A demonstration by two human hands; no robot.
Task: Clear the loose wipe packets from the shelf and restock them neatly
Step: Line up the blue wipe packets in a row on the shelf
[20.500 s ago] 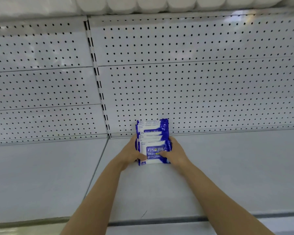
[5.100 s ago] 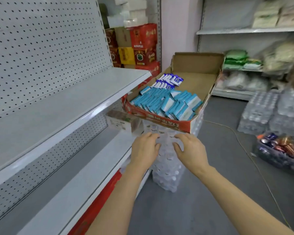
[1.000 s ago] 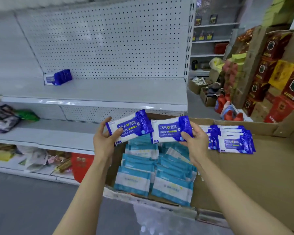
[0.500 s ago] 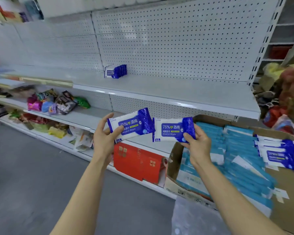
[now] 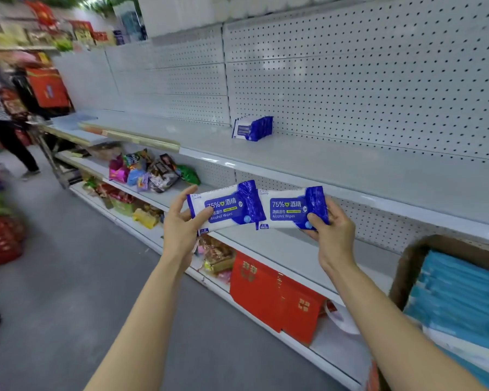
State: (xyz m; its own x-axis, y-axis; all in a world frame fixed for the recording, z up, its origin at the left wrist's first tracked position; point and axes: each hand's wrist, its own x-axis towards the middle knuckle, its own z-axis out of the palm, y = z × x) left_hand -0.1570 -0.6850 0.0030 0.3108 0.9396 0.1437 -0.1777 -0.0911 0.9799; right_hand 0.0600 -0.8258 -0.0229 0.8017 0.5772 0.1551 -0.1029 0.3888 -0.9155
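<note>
Blue-and-white wipe packets, two: left hand (image 5: 181,230) is pinching one packet (image 5: 226,206), right hand (image 5: 332,231) pinching the other packet (image 5: 292,208). Probably light, soft, slick; end grips suit. Shelved stack (image 5: 251,128) sitting at twelve o'clock.

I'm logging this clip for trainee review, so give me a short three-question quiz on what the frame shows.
1. True or false: each hand holds one blue alcohol wipe packet.
2. Where does the small stack of packets stand? A) on the floor B) on the upper shelf by the pegboard C) in the cardboard box
3. What word completes the label: "Alcohol ____"?

Key: 1 true: left hand holds left packet, right hand holds right packet. 2 B. 3 Wipes.
</note>
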